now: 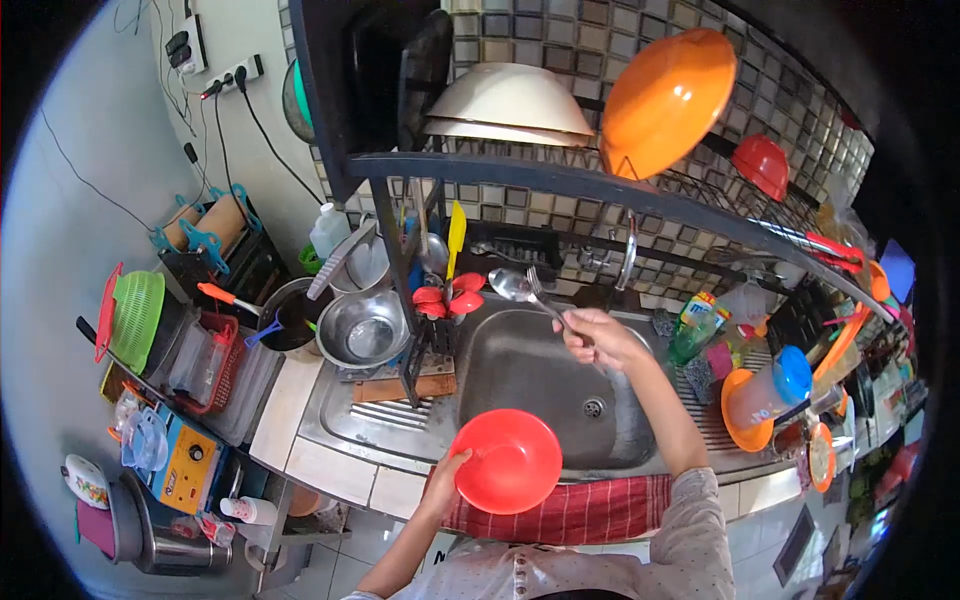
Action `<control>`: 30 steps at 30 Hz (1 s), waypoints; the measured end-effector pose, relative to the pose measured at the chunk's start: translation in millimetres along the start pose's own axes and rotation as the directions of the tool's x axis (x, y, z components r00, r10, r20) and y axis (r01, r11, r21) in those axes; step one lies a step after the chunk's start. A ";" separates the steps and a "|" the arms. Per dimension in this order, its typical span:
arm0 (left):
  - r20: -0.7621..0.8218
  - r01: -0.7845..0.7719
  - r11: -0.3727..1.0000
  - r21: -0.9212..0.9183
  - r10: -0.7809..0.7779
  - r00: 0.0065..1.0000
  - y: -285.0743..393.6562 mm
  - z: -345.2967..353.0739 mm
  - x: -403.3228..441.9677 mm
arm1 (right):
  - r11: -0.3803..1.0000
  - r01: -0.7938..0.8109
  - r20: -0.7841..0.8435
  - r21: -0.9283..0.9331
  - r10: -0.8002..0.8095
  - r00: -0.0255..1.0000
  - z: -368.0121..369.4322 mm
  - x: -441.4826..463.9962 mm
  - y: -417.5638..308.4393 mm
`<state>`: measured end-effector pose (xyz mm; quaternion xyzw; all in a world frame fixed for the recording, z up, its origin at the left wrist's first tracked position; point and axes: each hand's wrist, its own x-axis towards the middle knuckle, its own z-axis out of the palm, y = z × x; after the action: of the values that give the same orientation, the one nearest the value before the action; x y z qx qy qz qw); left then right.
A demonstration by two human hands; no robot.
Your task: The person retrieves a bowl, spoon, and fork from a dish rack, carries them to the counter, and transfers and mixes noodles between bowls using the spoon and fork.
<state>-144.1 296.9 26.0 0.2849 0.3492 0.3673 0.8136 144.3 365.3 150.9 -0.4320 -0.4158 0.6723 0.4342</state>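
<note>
My left hand (441, 485) grips the left rim of a red bowl (508, 462), held over the front edge of the sink (520, 370). Inside, the bowl looks bare. Raised above the basin, my right hand (598, 340) is closed around the handles of a spoon (512, 286) and a fork (537, 287), their heads pointing up and left. Close to those heads, several red ladles or spoons (450, 296) and a yellow spatula (456, 238) stand in a utensil holder. Behind my right hand rises the faucet (628, 252).
A black dish rack (560, 180) spans the sink, carrying cream bowls (510, 100) and an orange bowl (668, 100). Left of the basin sits a steel bowl (362, 328). At right are a green dish-soap bottle (692, 338) and a blue-lidded pitcher (770, 385). A red cloth (570, 512) hangs in front.
</note>
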 end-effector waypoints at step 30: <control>0.279 0.585 0.691 0.425 -0.715 0.641 -286.9 213.6 -159.1 | 0.819 0.507 -0.947 0.269 0.129 0.295 62.6 -533.0 292.5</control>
<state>59.1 -37.0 3.4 0.3289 0.2942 -0.0818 0.8936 152.8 -229.9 12.3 -0.5462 0.0673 0.3176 0.7722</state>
